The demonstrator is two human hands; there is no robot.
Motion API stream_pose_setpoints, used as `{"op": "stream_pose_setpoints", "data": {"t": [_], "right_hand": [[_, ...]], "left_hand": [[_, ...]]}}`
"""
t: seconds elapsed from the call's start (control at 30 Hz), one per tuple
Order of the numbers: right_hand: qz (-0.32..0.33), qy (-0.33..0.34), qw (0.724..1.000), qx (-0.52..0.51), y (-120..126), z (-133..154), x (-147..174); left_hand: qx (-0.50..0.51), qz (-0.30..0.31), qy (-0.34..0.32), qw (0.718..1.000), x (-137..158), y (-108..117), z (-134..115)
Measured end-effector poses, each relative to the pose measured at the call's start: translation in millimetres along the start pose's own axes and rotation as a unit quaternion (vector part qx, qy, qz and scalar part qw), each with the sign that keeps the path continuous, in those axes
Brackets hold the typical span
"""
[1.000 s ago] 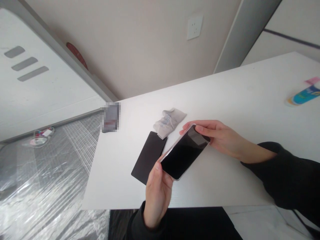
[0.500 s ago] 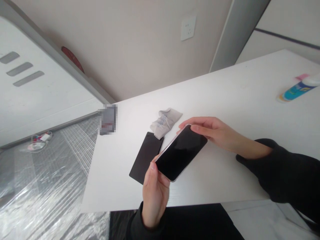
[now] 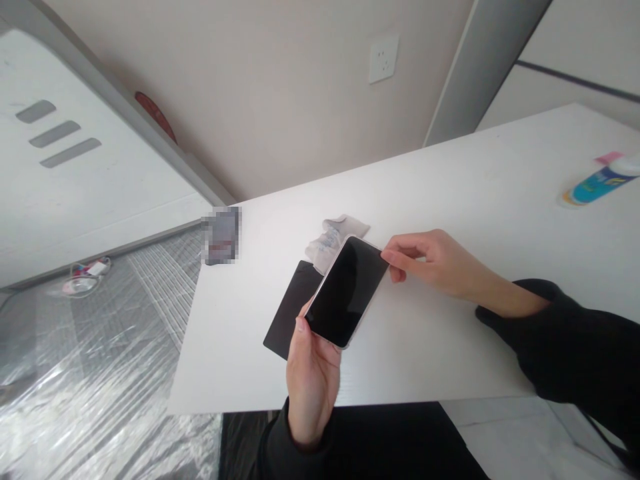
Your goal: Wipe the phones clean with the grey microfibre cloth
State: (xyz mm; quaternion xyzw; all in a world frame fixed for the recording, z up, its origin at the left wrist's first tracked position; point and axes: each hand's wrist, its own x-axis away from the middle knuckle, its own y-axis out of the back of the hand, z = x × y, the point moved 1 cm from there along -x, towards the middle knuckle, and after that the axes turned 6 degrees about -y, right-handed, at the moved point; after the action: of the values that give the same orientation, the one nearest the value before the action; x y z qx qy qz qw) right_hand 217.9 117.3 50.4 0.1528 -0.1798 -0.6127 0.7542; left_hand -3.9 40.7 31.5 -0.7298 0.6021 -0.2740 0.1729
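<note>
A smartphone (image 3: 347,293) with a dark screen and a pale, clear-looking case edge is held above the table, tilted with its screen up. My left hand (image 3: 313,373) is closed round its lower end, thumb along the near left edge. At the upper right corner, the thumb and fingers of my right hand (image 3: 425,263) pinch the phone's edge. Behind and left of the phone, a flat dark rectangular thing (image 3: 290,313) lies on the table, partly covered by the phone and my left hand. A crumpled light-grey cloth (image 3: 325,247) lies just beyond, also partly hidden.
The white table (image 3: 450,347) meets a wall with a socket (image 3: 384,59). A blue-labelled bottle (image 3: 597,185) lies at the far right. A blurred-out item (image 3: 223,237) sits at the left corner. Clear plastic sheeting (image 3: 100,373) covers the floor at left.
The phone's upper end has swung left, over part of the cloth. My right hand has shifted from the phone's top edge to its right corner. The left hand keeps its hold.
</note>
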Motion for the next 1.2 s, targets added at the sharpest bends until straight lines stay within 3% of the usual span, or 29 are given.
{"op": "stream_pose_setpoints", "data": {"t": [0.1,0.23,0.33,0.4,0.47,0.6,0.67,0.73,0.9,1.1,1.2], "right_hand": [[0.025,-0.001,0.997,-0.072,-3.1,-5.8,-3.4],[0.044,-0.016,0.992,-0.117,-7.2,-14.0,-7.7],[0.032,-0.016,0.995,-0.097,-11.0,-14.4,-6.4],[0.049,-0.018,0.994,-0.098,-15.9,-12.4,-3.6],[0.074,-0.02,0.992,-0.097,-22.8,-10.0,0.1],[0.089,-0.019,0.995,-0.051,-37.3,-7.6,5.3],[0.073,-0.018,0.997,-0.017,-42.0,-8.4,5.2],[0.038,-0.004,0.999,0.036,-44.2,-9.7,3.5],[-0.074,0.064,0.977,0.189,-46.7,-8.9,-2.0],[-0.103,0.12,0.955,0.251,-68.6,1.7,-3.8],[-0.104,0.164,0.945,0.264,-78.1,6.6,-7.0]], "left_hand": [[-0.01,0.006,0.005,1.0,-1.1,4.2,2.3],[-0.121,0.09,0.035,0.988,3.8,11.5,0.4],[-0.288,0.129,0.009,0.949,17.8,17.1,-7.4],[-0.38,0.129,-0.044,0.915,28.4,23.2,-14.1],[-0.467,0.149,-0.125,0.863,34.8,32.4,-21.8],[-0.625,0.216,-0.298,0.688,28.4,57.2,-42.1],[-0.674,0.224,-0.334,0.62,20.6,68.5,-52.3],[-0.697,0.244,-0.341,0.581,15.9,75.9,-58.8],[-0.715,0.265,-0.364,0.534,25.6,82.1,-56.5],[-0.716,0.241,-0.378,0.536,41.3,88.4,-48.2],[-0.723,0.246,-0.38,0.522,42.0,86.9,-48.0]]}}
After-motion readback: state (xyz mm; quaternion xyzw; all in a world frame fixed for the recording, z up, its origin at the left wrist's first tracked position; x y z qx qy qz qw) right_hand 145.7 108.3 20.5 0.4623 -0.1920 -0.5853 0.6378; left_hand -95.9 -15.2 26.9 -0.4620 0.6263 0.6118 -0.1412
